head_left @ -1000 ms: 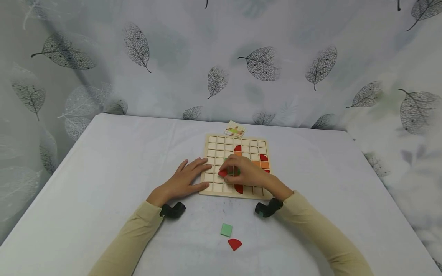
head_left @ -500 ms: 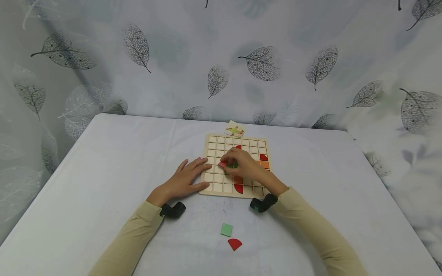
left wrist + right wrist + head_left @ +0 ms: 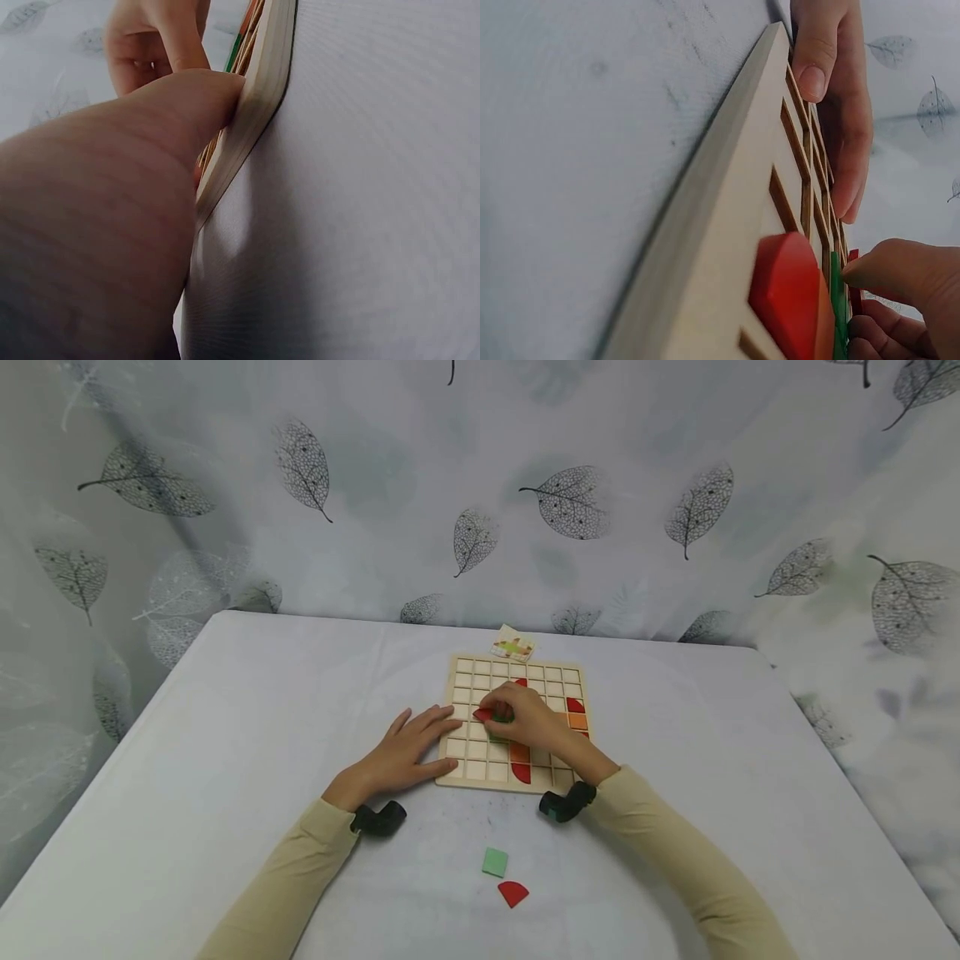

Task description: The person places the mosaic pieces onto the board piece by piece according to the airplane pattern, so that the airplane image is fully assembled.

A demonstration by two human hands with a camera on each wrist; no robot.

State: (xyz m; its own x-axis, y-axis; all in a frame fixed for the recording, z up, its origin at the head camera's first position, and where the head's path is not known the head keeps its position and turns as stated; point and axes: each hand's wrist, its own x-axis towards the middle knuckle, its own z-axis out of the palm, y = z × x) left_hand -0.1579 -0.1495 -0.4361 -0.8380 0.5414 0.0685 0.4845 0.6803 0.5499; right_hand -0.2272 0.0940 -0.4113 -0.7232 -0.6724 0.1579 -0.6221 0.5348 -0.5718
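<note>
A wooden grid board (image 3: 476,769) lies on the white table. My left hand (image 3: 408,752) rests on its left edge, fingers spread over the border cells; its thumb (image 3: 214,94) lies at the rim in the left wrist view. With thumb and fingertips my right hand (image 3: 528,720) pinches a red quarter-circle tile (image 3: 482,715) over the left-middle cells, beside green tiles (image 3: 497,737). In the right wrist view this red tile (image 3: 856,281) shows edge-on by the thumb. Part of the board's middle is hidden under my right hand.
Red quarter-circle tiles (image 3: 521,773) and orange squares (image 3: 577,721) sit in other cells. A green square tile (image 3: 495,862) and a loose red quarter-circle tile (image 3: 513,893) lie in front of the board. Behind it is a pattern card (image 3: 513,645). Leaf-print cloth hangs beyond.
My right hand has moved farther up the board with the red quarter-circle tile, from the lower cells to beside the green tiles. The left hand has stayed on the edge.
</note>
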